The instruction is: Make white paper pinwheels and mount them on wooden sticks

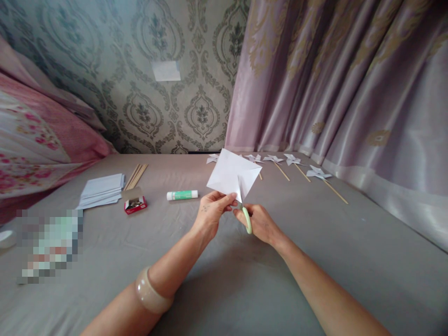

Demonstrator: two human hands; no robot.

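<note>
Pinching the white paper square (229,170) at twelve o'clock, clamping it near its six-o'clock corner with the left hand (212,210). Gripping the green-handled scissors (248,224) with the right hand (262,225), fingers closing around the handle, and apparently cutting inward from that corner. Seemingly needing steady paper and a straight blade line. Facing a glue stick (182,195) towards eleven o'clock, and a paper pinwheel (318,173) at one.

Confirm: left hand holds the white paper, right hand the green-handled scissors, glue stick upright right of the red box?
One error: the glue stick lies on its side, per the head view. It is right of the red box; the left hand holds the white paper, the right hand the green-handled scissors.
</note>
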